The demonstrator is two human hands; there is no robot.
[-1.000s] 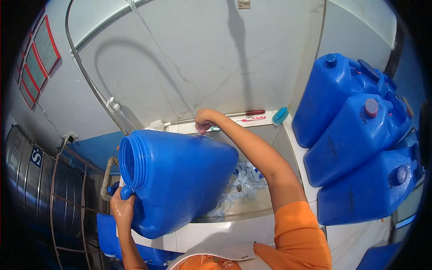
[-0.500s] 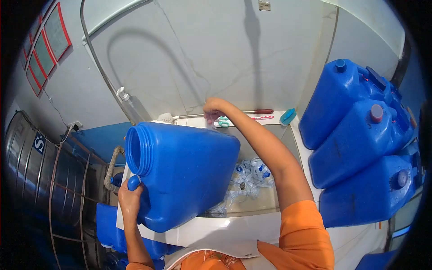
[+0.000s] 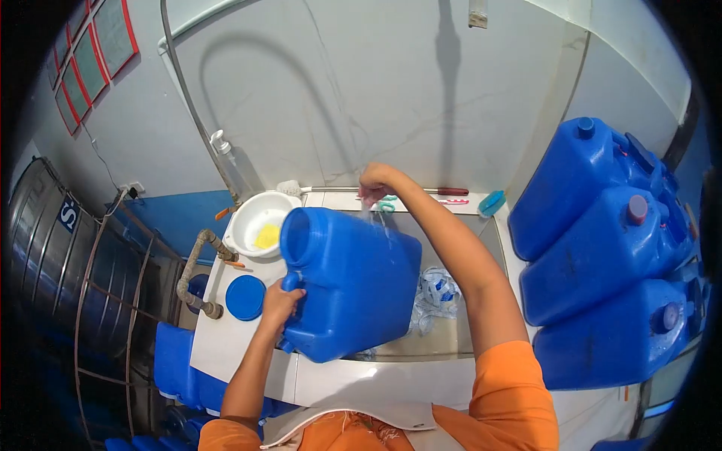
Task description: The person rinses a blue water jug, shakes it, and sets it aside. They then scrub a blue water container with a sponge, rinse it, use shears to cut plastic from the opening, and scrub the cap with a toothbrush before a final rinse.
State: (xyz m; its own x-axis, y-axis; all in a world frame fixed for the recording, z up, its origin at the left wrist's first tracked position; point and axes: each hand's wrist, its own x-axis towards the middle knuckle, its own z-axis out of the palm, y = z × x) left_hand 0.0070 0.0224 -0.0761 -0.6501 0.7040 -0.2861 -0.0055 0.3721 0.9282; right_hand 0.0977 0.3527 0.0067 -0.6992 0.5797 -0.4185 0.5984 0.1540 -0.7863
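Observation:
A large blue jug (image 3: 357, 282) is held tilted over the sink basin (image 3: 451, 338), its wide round mouth facing up and to the left. My left hand (image 3: 282, 304) is wrapped round the handle beside that mouth. Behind the jug's far side, my right hand (image 3: 376, 186) is closed near the wall, with what looks like clear, wet material or water below it; what it grips is too blurred to tell. Crumpled clear and white plastic wrappers (image 3: 438, 289) lie in the basin.
A white bowl (image 3: 262, 223) with something yellow inside and a blue lid (image 3: 246, 298) rest on the left counter. Brushes and a red-handled rod (image 3: 451, 192) line the back ledge. Several blue jugs (image 3: 594, 255) stand at the right. A pipe (image 3: 188, 278) rises at the left.
The jug and my left hand have moved to the right, showing the white bowl and the blue lid. The camera view has shifted slightly. My right hand stays near the back ledge.

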